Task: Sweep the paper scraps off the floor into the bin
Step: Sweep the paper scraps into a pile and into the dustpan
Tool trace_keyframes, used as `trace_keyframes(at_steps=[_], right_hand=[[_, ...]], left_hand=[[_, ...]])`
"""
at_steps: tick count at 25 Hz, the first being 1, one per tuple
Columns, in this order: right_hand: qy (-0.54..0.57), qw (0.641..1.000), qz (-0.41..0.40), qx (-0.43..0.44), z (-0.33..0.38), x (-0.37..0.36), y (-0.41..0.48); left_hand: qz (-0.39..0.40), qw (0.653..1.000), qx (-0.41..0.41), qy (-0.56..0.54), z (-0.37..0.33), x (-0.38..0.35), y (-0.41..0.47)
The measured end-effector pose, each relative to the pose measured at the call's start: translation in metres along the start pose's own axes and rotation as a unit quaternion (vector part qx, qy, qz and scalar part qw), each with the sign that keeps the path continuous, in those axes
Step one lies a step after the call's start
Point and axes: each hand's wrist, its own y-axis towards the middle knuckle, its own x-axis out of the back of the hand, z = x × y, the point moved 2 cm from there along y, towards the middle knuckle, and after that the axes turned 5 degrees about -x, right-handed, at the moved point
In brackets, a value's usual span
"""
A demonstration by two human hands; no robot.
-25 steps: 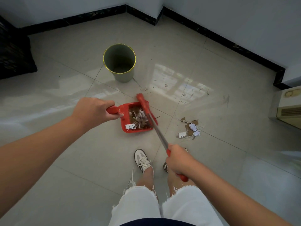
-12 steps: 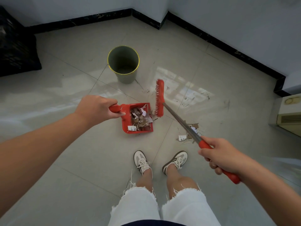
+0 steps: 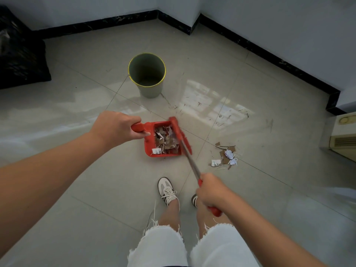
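Observation:
A red dustpan (image 3: 149, 149) rests on the tiled floor, filled with brown and white paper scraps. My left hand (image 3: 115, 128) grips its handle. My right hand (image 3: 211, 191) holds the red grip of a broom (image 3: 189, 160), whose red head lies across the dustpan's right edge. A small pile of paper scraps (image 3: 226, 156) lies on the floor to the right of the dustpan. A grey bin (image 3: 147, 74) with a yellow rim stands upright beyond the dustpan and looks empty.
My feet in white sneakers (image 3: 166, 190) stand just below the dustpan. A black bag (image 3: 21, 54) sits at the far left by the wall. A beige appliance (image 3: 342, 139) stands at the right edge. Dark skirting lines the walls behind.
The broom head has swung back left from mid-air onto the dustpan's right edge. My right hand moved left and closer in. The dustpan and left hand stayed put.

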Motion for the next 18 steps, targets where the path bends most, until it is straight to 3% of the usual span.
trace_keyframes(at_steps=[7, 10, 18], right_hand=[[0.077, 0.995, 0.050, 0.029, -0.031, 0.062, -0.041], [0.063, 0.997, 0.025, 0.040, -0.051, 0.087, -0.059], [0.126, 0.989, -0.062, 0.036, -0.089, 0.143, -0.058]], left_hand=[[-0.006, 1.000, 0.023, -0.015, 0.006, 0.004, -0.006], [-0.005, 0.999, 0.030, -0.021, 0.002, 0.010, -0.010], [-0.083, 0.977, 0.190, -0.044, -0.018, 0.055, -0.038]])
